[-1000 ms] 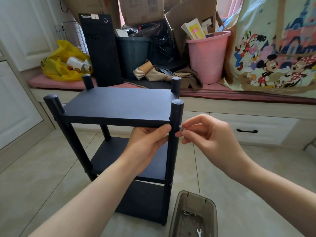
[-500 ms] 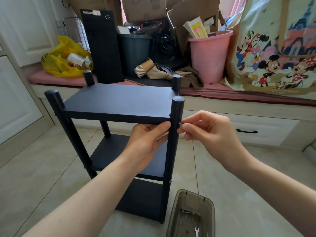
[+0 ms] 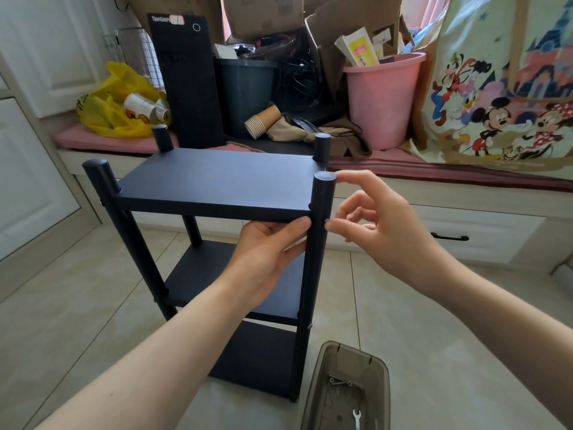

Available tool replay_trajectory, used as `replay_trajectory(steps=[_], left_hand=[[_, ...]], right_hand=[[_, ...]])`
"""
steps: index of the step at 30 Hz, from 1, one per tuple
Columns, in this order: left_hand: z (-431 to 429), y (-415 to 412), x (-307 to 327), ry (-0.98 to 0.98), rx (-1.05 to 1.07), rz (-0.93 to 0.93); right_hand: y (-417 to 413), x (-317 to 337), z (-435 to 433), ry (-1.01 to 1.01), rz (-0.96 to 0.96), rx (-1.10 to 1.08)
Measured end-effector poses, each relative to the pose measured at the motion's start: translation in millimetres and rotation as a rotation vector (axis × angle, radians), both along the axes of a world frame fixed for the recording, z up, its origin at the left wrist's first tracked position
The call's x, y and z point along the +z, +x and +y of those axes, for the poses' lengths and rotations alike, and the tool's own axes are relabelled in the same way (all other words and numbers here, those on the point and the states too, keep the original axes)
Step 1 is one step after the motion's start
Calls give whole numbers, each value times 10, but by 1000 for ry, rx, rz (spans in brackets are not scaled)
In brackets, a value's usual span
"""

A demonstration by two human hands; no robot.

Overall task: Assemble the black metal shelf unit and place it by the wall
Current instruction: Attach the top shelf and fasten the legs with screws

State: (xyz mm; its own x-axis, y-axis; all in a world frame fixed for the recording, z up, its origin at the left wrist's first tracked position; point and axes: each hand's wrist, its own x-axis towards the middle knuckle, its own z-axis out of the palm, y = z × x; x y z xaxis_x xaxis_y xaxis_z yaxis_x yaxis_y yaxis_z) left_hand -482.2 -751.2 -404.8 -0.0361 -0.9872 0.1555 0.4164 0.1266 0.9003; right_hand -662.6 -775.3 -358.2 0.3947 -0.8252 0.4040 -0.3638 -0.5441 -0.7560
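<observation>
Beige tiled floor (image 3: pixel 62 305), black shelf unit (image 3: pixel 217 181) standing on it, brown plastic tray (image 3: pixel 313 395) just beside

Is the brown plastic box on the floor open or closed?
Open: the brown plastic box has no lid on it, and screws and a small wrench are visible lying inside.

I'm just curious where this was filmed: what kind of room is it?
Probably a room in a home, partly used for storage: a cushioned bench along the wall, a tiled floor, and a pink bucket and cardboard boxes piled there.
</observation>
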Motion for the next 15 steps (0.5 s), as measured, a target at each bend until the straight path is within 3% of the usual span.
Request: replay_trajectory(steps=[9, 15], left_hand=[[-12, 11, -10, 1, -1, -21], [-37, 10, -24, 21, 26, -4]], right_hand=[[-53, 116, -126, 280, -24, 253], [-48, 125, -156, 282, 3, 285]])
